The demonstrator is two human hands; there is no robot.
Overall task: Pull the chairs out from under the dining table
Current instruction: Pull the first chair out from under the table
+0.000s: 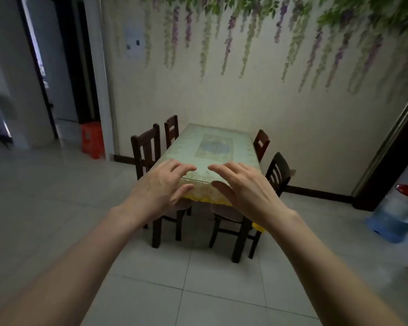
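Fingers on both hands are loose and a bit spread, slightly bent, holding nothing at all. My left hand (160,184) and right hand (243,184) are palm-down side by side with a small gap between the fingertips, thumbs tucked underneath toward each other. Both arms are stretched straight out over the grey tile floor (57,196). From my view the hands line up right over the near end of the table (212,147), but they look to be hanging in the air in front of it, not touching it. The table sits further off with its far end against the wall, under a pale green patterned tablecloth (205,200) with a yellow fringe hanging off the near edge. Four dark wooden chairs are pushed in: near left chair (146,149), far left chair (171,129), far right chair (262,143), near right chair (279,172). Further left there's a red plastic stool (92,140) by the doorway (64,67). Way off to the right a blue water jug (393,217) stands on the floor. Fake wisteria vines (245,31) hang down the far wall.
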